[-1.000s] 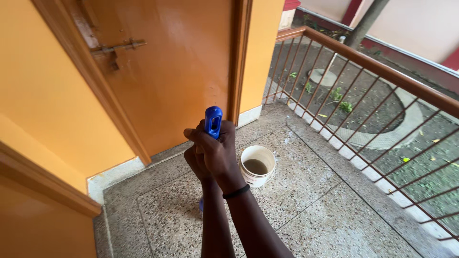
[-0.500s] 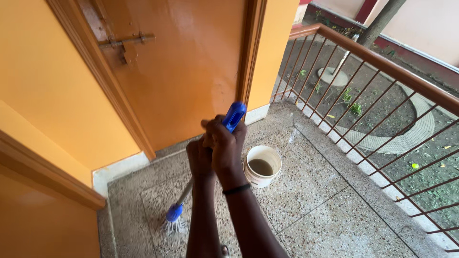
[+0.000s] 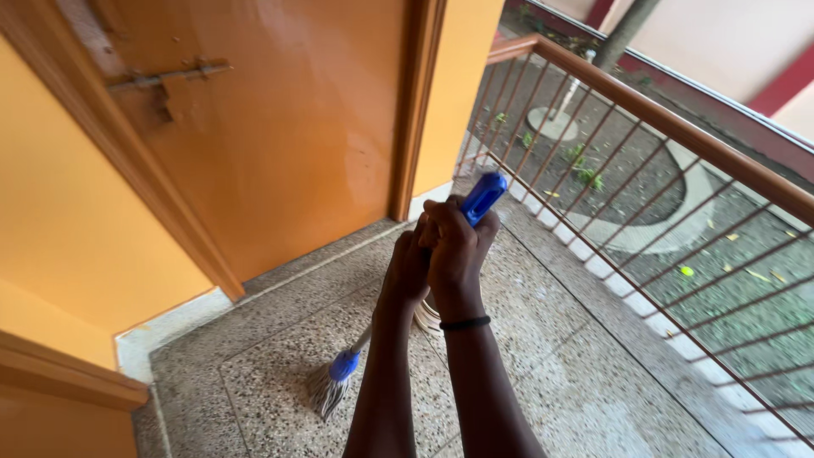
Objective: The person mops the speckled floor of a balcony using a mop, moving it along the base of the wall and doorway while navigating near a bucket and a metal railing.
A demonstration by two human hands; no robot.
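Note:
Both my hands grip a mop with a blue handle end [image 3: 483, 197]. My right hand [image 3: 454, 246] is uppermost, just below the blue tip, with a black band on its wrist. My left hand [image 3: 407, 267] wraps the shaft right beneath it. The shaft slants down to the left to a blue collar [image 3: 343, 365] and a pale stringy mop head [image 3: 325, 392] resting on the speckled stone floor [image 3: 577, 373]. A white bucket [image 3: 426, 315] is almost wholly hidden behind my forearms; only a sliver of its rim shows.
A closed orange door [image 3: 280, 127] with a metal latch [image 3: 165, 78] stands ahead, framed by orange walls. A brown metal railing [image 3: 678, 144] runs along the right edge of the landing, with a paved yard and weeds below.
The mop handle has tilted further right and the mop head slid right across the floor. My arms now cover the bucket. The view has shifted to the right.

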